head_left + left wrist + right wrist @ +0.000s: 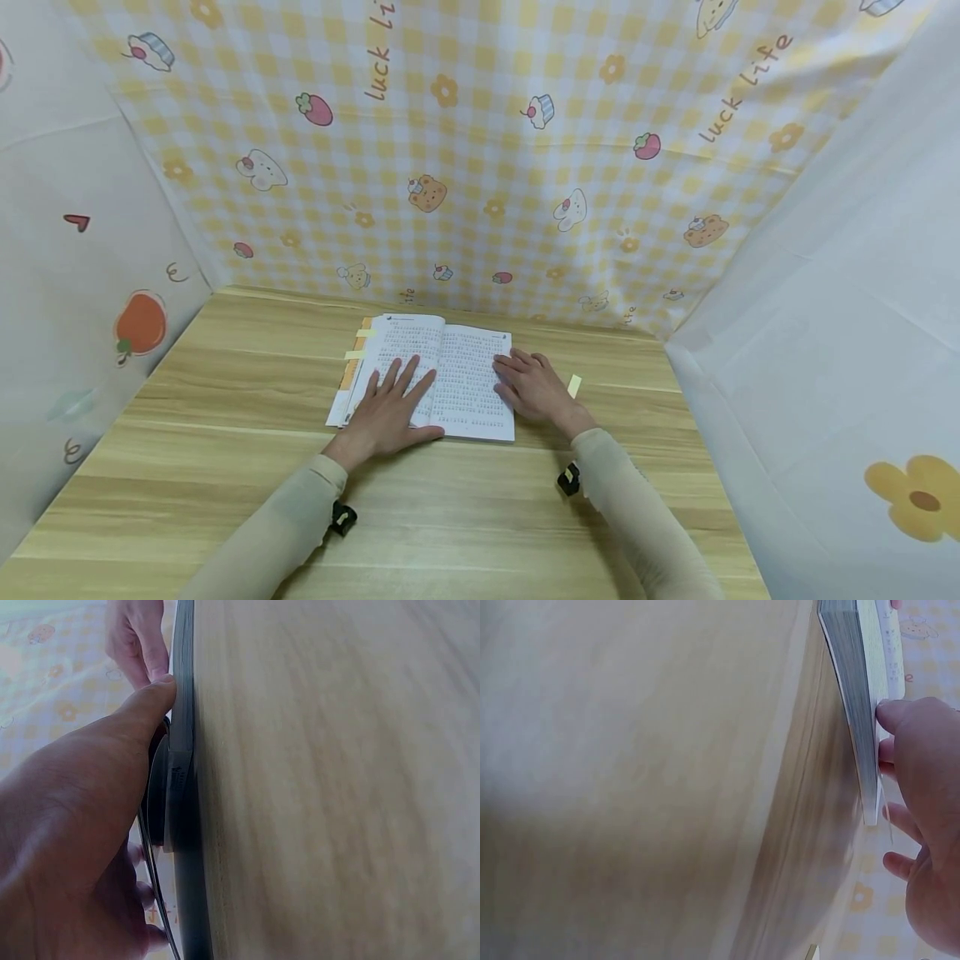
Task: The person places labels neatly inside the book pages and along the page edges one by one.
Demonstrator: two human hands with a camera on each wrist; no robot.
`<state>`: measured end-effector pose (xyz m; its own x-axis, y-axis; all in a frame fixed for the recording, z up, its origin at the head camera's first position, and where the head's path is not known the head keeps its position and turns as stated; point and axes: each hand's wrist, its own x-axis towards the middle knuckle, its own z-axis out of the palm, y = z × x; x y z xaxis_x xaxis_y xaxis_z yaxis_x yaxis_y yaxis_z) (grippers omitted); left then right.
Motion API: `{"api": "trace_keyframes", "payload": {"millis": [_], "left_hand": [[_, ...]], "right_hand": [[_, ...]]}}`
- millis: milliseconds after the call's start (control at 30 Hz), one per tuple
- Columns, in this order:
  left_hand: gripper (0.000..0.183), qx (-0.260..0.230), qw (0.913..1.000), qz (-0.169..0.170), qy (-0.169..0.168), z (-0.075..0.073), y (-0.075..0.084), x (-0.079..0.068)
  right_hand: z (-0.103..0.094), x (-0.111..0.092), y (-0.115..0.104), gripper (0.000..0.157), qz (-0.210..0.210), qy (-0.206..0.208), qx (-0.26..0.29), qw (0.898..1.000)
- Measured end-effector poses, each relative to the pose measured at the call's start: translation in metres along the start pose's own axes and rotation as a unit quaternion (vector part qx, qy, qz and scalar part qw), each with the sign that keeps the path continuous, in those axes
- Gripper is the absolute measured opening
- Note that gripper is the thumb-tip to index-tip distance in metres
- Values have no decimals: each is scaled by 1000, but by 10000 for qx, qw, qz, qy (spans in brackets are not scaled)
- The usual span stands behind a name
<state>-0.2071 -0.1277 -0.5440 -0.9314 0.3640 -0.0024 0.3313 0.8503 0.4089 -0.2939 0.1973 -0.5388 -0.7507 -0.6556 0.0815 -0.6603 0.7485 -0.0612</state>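
Observation:
An open book with printed pages lies on the wooden table. My left hand rests spread on its left page, the thumb across the bottom edge near the spine. In the left wrist view, that thumb lies along the book's thick edge. My right hand touches the right page's outer margin with loosely bent fingers. The right wrist view shows its thumb and fingertips against the page by the page block. A thin pale strip juts out near those fingers; what it is, I cannot tell.
Pale yellow sticky tabs stick out from the book's left side, over an orange-edged layer. Another pale yellow strip is on the table right of my right hand. A checked curtain hangs behind; white cloths flank both sides.

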Motion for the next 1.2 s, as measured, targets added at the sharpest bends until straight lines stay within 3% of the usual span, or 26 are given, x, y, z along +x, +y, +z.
{"api": "trace_keyframes", "payload": {"millis": [733,1200], "left_hand": [[103,-3,10000,13,-8,-1,1,-1],[103,77,9999,66,30,0,0,-1]], "right_hand": [[-3,-4,-8,63,211,-433,248,9985],[-4,-17,-3,62,289,-362,259,9986]]}}
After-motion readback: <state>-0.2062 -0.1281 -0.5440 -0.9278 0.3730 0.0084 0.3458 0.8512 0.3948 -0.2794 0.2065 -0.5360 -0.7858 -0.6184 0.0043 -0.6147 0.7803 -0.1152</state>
